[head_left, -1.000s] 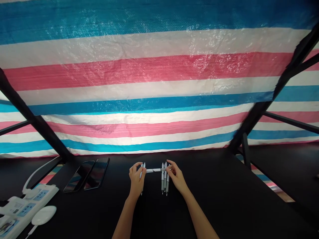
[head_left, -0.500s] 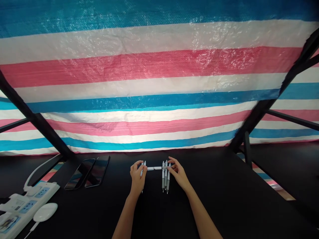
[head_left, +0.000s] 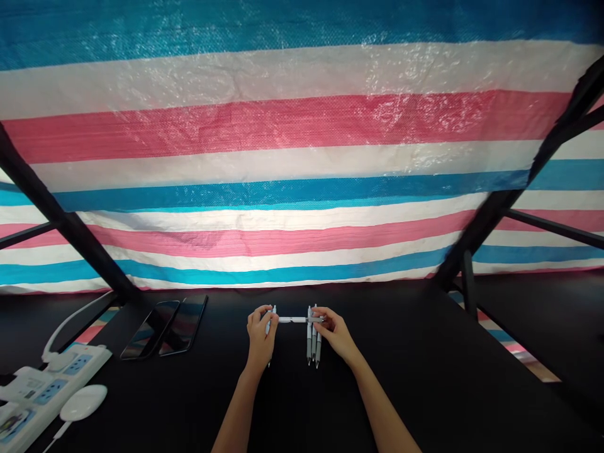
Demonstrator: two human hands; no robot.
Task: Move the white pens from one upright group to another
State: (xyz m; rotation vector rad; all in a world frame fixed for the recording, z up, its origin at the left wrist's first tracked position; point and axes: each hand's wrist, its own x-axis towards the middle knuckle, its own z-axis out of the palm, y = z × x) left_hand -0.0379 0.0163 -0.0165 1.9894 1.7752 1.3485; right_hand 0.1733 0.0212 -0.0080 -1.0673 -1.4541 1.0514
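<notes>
A white-and-grey pen (head_left: 292, 319) lies crosswise between my hands, its grey end pointing right. My left hand (head_left: 260, 330) pinches its left end between thumb and fingers. Beneath that hand, another white pen (head_left: 274, 309) points away from me, mostly hidden by the fingers. At the other end, my right hand (head_left: 336, 330) has thumb and fingers closed around the grey part of the crosswise pen. Three white pens with grey grips (head_left: 313, 349) lie side by side under that end, tips toward me; my right fingers cover part of their upper ends.
Two dark phones or tablets (head_left: 182, 327) lie on the black table (head_left: 292, 409) to the left. Nearer sit a white power strip (head_left: 97, 362) and a round white charger (head_left: 83, 402) with cables. Black frame bars (head_left: 94, 251) flank a striped sheet (head_left: 283, 242) behind.
My right hand has drawn its raised fingers down and in onto the pen's right end. My left hand and the pens below have barely moved.
</notes>
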